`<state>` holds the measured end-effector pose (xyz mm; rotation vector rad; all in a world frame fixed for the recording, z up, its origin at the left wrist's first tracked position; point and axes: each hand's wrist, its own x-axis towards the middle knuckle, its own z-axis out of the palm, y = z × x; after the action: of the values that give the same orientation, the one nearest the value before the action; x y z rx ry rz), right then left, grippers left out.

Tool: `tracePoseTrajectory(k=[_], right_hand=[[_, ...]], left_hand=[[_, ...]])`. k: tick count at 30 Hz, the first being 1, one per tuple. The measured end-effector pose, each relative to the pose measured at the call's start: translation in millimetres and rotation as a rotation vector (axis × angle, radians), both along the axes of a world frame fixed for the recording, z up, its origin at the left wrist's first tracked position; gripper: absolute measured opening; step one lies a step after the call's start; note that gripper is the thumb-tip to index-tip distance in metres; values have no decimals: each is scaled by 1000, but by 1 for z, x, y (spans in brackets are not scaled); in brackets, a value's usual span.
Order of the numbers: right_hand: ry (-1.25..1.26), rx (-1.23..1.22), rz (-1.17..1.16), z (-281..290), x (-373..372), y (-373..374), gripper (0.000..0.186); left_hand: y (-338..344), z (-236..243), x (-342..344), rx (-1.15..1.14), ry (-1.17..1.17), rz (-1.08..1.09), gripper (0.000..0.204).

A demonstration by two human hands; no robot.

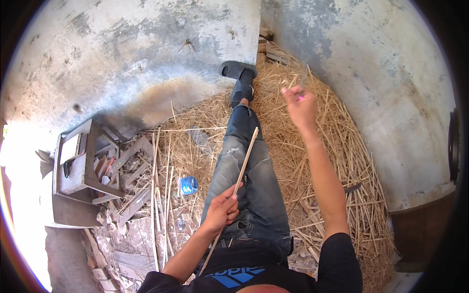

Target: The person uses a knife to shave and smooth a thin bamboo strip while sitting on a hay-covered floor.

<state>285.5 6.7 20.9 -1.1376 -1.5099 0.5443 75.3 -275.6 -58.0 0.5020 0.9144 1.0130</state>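
Observation:
My left hand (222, 210) is closed round a long, thin pale strip of split wood, bamboo by its look (248, 154). The strip slants across my lap, its upper end over my thighs and its lower end at my waist. Farther out, to the right of my shoes, my right hand (300, 110) is raised on a stretched arm. It grips a knife (304, 77) with a narrow grey blade pointing away from me and a bit of pink at the handle. The blade is slightly blurred and touches nothing that I can make out.
Straw-like shavings and split strips (337, 195) pile up on the right, with a dark curved blade (352, 188) among them. A blue roll of twine (188, 185) lies left of my legs. Several long strips (156, 195) and a wooden stool-like frame (90, 161) are farther left. Walls (146, 44) rise ahead.

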Motion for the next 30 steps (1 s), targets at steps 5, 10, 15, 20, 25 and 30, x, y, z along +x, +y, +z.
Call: tracePoseTrajectory(k=[5,10,15,20,25,30], right_hand=[[-129,-20,-3,14,12,-14,41],[-172,-130,231,8,3,-54,45],[-566,-65,355,18,-24,-103,51],[-794,-50,455,-14,-40,-133,48],[-906,15,581,-33,-54,-168,50],[-901,137,579,-49,-57,-157,51]], left_hand=[[5,-2,-12,80,-189,23,42],[15,9,-12,97,-195,69,40],[18,18,-12,94,-220,130,35],[27,23,-10,168,-187,199,32],[27,15,-10,167,-119,254,19],[21,21,-14,133,-19,280,8]])
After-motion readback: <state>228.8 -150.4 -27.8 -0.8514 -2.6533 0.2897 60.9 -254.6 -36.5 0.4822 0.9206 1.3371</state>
